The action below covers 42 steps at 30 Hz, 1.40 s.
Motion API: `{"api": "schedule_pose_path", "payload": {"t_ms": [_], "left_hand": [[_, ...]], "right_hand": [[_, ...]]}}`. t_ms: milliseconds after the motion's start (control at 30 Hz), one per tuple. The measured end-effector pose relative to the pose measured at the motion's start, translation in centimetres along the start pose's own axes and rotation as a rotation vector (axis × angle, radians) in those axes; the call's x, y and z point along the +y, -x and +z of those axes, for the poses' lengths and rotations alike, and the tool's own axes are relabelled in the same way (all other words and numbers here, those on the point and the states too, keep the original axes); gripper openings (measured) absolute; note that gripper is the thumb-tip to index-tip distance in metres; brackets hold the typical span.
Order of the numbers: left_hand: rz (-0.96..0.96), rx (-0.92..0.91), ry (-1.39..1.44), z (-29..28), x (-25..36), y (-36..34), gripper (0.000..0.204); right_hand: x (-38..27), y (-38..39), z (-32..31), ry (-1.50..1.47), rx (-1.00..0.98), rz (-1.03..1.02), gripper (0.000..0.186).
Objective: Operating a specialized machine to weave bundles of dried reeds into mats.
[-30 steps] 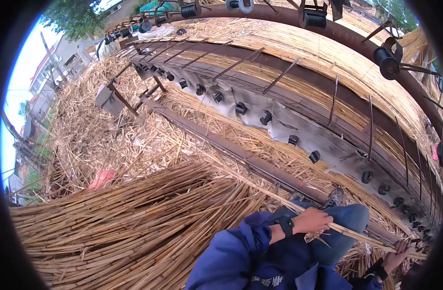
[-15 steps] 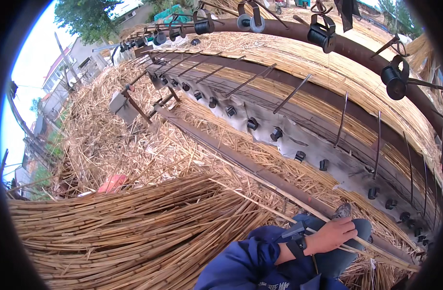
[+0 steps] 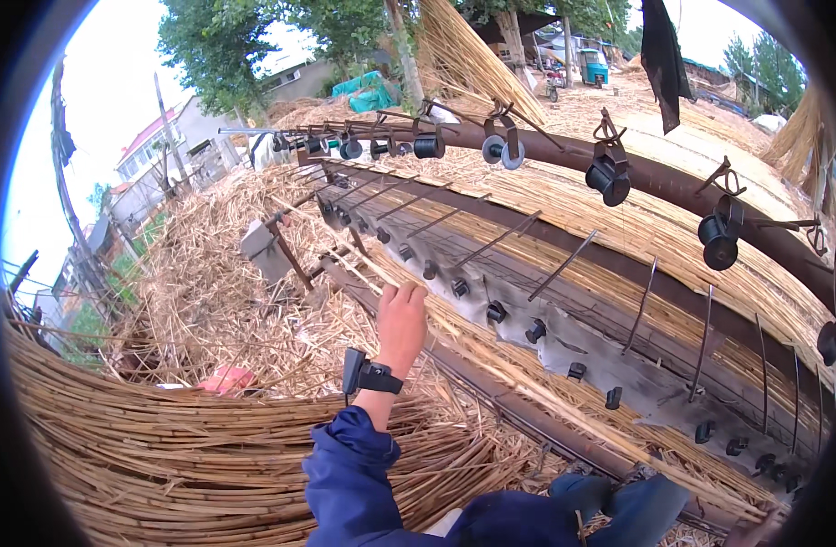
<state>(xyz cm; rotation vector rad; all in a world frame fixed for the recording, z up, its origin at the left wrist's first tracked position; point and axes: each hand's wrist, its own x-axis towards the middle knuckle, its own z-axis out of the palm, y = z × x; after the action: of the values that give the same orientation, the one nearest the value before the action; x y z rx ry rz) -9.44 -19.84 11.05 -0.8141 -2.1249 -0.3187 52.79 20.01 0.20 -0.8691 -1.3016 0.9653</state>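
My left hand, with a black strap device on the wrist, reaches out over the brown metal rail. Its fingers are curled down on long, thin reed stalks, which lie along the rail toward the lower right. At the lower right rim, part of my right hand shows by the near end of the stalks; its fingers are too dim and cut off to read. Beyond the rail is a long frame with thin metal rods and a row of black spools along a grey sheet.
A curved brown pipe carries hanging wire spools across the far side. Finished reed matting stretches beyond. A large bundle of reeds lies at my left, with loose straw heaped behind it.
My left hand has moved from beside my knee far up and left along the rail. The view has tilted up, and the right hand has come into sight at the lower right rim.
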Motion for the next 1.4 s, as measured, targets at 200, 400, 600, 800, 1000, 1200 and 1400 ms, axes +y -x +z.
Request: {"api": "schedule_pose_path", "payload": {"t_ms": [200, 400, 600, 800, 1000, 1200, 1400], "left_hand": [[0.397, -0.108, 0.326, 0.4, 12.6, -1.6, 0.024], [0.435, -0.208, 0.378, 2.1, 12.8, -0.8, 0.021], [0.521, -0.118, 0.545, -0.9, 17.7, -0.7, 0.022], [0.550, -0.131, 0.589, -2.8, 20.2, 0.3, 0.021], [0.613, -0.161, 0.618, -3.2, 22.8, -0.1, 0.021], [0.552, -0.049, 0.744, -3.6, 24.7, -4.6, 0.017], [0.400, -0.125, 0.729, 7.0, 30.5, -11.3, 0.011]], "right_hand": [[-8.0, 10.1, 24.0, -0.857, -0.387, 0.547, 0.027], [-7.6, 8.9, 22.4, -0.750, -0.122, 0.586, 0.029], [-2.3, 3.7, 9.7, 0.318, 0.035, -0.406, 0.056], [-2.5, 2.9, 9.3, -0.723, -0.099, 0.268, 0.022], [-9.5, 9.8, 22.8, -0.707, -0.122, 0.478, 0.033], [-5.4, 11.4, 17.5, -0.806, -0.248, 0.401, 0.036], [-6.5, 13.5, 10.0, -0.588, -0.150, 0.537, 0.037]]}}
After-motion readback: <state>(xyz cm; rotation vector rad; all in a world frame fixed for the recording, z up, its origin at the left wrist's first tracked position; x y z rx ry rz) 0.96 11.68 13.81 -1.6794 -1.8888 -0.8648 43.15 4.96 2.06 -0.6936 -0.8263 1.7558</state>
